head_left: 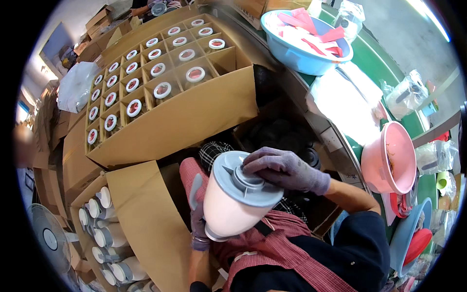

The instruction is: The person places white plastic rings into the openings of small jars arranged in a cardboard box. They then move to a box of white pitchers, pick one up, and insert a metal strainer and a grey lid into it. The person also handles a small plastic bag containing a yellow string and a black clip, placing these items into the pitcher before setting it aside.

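A pale pinkish-white plastic jug (231, 207) is tilted in front of my lap, its top turned up toward me. It has a grey lid (224, 170) with a raised round collar, and a grey handle (195, 187) stands out on its left. My left hand (198, 225), in a purple-grey glove, grips the jug's left side by the handle; the body hides part of the fingers. With bent fingers, my gloved right hand (291, 170) holds the collar on the lid. The lid lies on the jug's rim.
A divided carton (180, 126) of jars with white-rimmed lids stands ahead left. An open carton (138, 194) at lower left holds several similar jugs. At right, a green-topped bench (377, 56) carries a blue basin (292, 51) and a pink bowl (372, 163). A fan (48, 238) stands far left.
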The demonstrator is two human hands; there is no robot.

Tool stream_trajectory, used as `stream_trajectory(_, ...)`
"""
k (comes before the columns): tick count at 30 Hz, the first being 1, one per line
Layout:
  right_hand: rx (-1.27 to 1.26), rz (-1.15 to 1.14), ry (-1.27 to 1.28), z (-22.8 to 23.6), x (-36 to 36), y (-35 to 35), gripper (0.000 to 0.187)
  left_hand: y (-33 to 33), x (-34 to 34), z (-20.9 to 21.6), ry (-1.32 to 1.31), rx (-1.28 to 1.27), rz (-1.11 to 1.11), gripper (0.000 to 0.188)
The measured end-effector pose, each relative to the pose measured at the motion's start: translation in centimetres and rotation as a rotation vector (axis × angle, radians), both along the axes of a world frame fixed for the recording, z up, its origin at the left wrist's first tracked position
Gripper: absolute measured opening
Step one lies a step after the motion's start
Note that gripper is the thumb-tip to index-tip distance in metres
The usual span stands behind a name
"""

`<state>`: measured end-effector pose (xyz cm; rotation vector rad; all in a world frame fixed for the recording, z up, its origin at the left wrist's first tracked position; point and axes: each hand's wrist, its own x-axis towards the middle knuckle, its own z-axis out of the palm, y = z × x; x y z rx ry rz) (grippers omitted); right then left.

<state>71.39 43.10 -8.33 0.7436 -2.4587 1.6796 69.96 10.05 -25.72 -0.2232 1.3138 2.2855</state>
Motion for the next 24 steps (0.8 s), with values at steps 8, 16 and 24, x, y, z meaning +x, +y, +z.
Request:
stream_trajectory(8, 0.516, 0.381, 0.523, 5.5, 1.2, -0.5, 0.035, 4.3, 0.2, 2.2, 0.203, -0.221, -0.162, 0.027)
stream_trajectory(16, 0.695, 0.191, 0.729, 4.8, 5.6, -3.7, 0.023, 10.6, 2.1, 9.2, 0.94, -0.712, 0.116, 0.037)
stream_trajectory(24, 0.96, -1.04, 0.061, 10.9, 16.3, 10.4, 0.043, 12.2, 2.9, 12.5, 1.423, -1.099, 0.349, 0.047)
